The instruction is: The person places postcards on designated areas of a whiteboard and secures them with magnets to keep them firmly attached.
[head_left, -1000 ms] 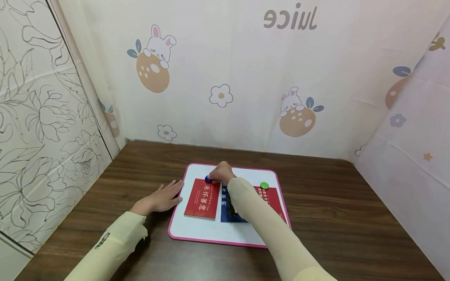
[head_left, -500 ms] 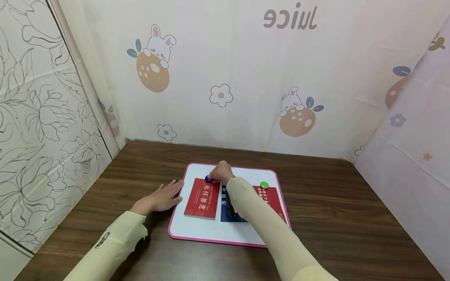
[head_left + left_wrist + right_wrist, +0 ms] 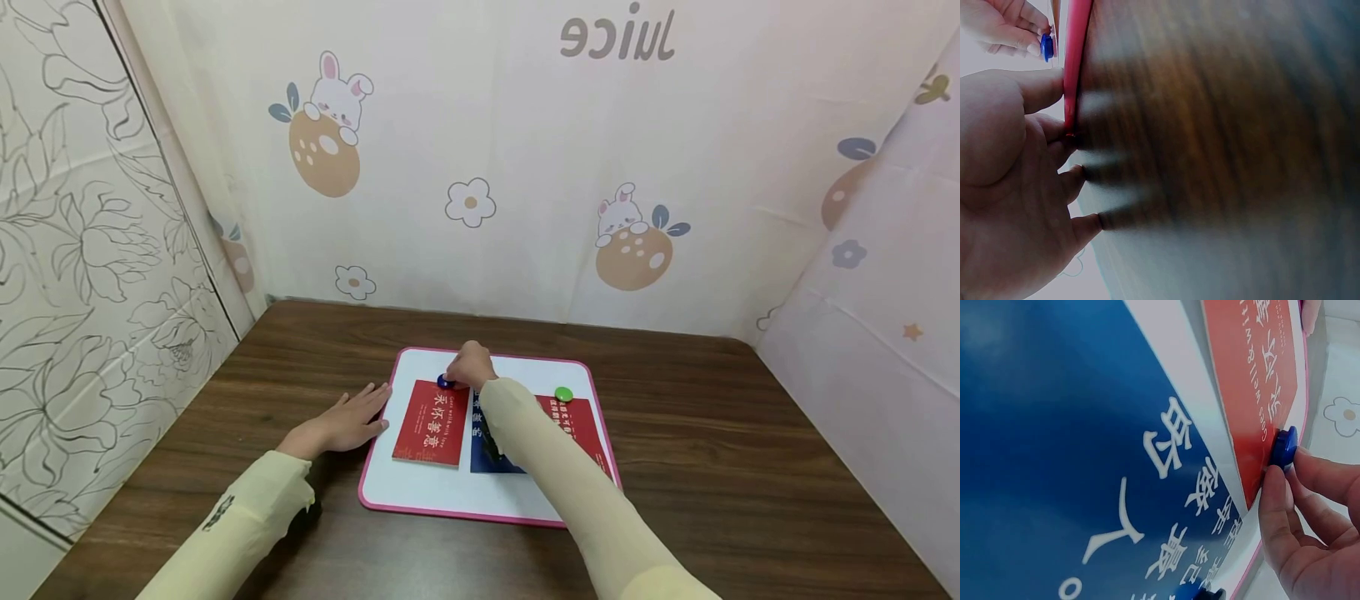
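Note:
My right hand (image 3: 471,367) pinches a round blue magnet (image 3: 1284,447) between thumb and fingers. That magnet sits at the top edge of the left red card (image 3: 432,425), which lies on a pink-rimmed whiteboard (image 3: 427,493). Spread and fairly straight, the fingers of my left hand (image 3: 347,422) rest at the board's left rim. In the left wrist view, the thumb of this left hand (image 3: 1010,162) touches the pink rim, with other fingertips at the tabletop. A blue card (image 3: 1054,450) lies beside the red one, partly covered by my right sleeve in the head view.
At the board's right lies another red card (image 3: 581,433), with a green round magnet (image 3: 564,394) at its top. A second blue magnet (image 3: 1209,594) shows at the blue card's edge. The board lies on a dark wooden table (image 3: 720,467), with a patterned curtain (image 3: 525,250) behind.

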A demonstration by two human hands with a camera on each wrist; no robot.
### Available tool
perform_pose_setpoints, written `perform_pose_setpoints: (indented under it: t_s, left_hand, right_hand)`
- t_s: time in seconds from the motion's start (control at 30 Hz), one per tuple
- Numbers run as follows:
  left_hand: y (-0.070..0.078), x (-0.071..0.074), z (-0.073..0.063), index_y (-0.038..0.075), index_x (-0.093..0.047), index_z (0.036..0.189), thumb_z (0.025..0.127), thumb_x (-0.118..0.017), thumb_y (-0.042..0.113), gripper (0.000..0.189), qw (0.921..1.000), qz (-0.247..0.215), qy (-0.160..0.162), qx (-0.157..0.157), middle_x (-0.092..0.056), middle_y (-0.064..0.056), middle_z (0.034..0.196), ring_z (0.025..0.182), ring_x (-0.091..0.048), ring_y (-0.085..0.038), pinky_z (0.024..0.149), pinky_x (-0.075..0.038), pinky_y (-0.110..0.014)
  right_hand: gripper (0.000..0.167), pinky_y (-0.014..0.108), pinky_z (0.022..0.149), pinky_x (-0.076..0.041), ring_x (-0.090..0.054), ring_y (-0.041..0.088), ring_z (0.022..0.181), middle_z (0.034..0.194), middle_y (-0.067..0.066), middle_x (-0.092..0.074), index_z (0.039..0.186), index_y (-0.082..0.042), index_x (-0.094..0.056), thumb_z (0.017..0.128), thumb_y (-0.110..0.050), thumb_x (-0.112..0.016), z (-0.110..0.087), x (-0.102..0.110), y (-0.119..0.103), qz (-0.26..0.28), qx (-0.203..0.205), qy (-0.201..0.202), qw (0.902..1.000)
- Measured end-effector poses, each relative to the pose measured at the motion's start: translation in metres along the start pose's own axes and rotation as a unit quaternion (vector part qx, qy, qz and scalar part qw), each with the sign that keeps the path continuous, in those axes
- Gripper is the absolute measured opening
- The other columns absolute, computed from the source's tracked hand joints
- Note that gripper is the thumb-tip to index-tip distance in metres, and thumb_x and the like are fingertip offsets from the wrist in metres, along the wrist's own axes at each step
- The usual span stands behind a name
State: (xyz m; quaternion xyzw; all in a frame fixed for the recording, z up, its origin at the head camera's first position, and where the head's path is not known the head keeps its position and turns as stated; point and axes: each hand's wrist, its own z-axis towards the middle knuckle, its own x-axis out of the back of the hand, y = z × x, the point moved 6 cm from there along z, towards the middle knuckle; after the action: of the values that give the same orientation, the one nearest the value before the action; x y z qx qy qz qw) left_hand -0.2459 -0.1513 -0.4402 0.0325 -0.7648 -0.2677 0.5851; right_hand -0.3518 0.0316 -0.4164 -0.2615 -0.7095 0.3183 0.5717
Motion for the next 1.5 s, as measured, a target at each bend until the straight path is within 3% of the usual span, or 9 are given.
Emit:
perform_pose_setpoints:
  t_s: [0.63,0.87,1.23,1.5]
  left_hand:
    - [0.002,0.001,-0.001,0.000,-0.020,0.151,0.098,-0.050,0.027,0.066,1.0000,-0.008,0.002,0.001,-0.020,-0.021,0.155,0.142,-0.010,-0.040,0.109,-0.004,-0.062]
    - [0.000,0.001,0.000,0.001,-0.020,0.151,0.098,-0.051,0.028,0.067,1.0000,-0.006,0.004,-0.002,-0.020,-0.020,0.155,0.143,-0.010,-0.039,0.109,-0.005,-0.062]
    - [0.002,0.002,0.001,0.000,-0.022,0.150,0.097,-0.052,0.026,0.066,1.0000,-0.007,0.001,-0.002,-0.021,-0.021,0.154,0.142,-0.010,-0.040,0.108,-0.005,-0.063]
    - [0.004,0.002,0.001,-0.001,-0.022,0.150,0.098,-0.051,0.026,0.065,1.0000,0.002,-0.001,-0.002,-0.021,-0.022,0.154,0.142,-0.011,-0.041,0.108,-0.007,-0.063]
  right_hand:
    - [0.015,0.028,0.062,-0.054,-0.064,0.018,0.064,0.081,0.011,-0.068,0.094,0.005,-0.073,0.086,-0.007,-0.070,-0.002,0.005,0.000,0.001,0.010,-0.007,0.9999]
    - [0.012,0.030,0.068,-0.054,-0.063,0.018,0.071,0.089,0.011,-0.069,0.089,0.002,-0.074,0.084,-0.007,-0.070,-0.006,0.020,0.004,-0.003,0.011,0.001,0.9999]
    - [0.022,0.034,0.078,-0.054,-0.067,0.027,0.090,0.106,0.017,-0.067,0.105,0.005,-0.070,0.087,-0.006,-0.068,-0.014,0.048,0.015,0.023,0.009,-0.009,0.9996]
    - [0.025,0.036,0.084,-0.052,-0.064,0.028,0.093,0.108,0.016,-0.065,0.110,0.004,-0.068,0.088,-0.007,-0.068,-0.022,0.067,0.027,-0.002,0.033,-0.027,0.9991]
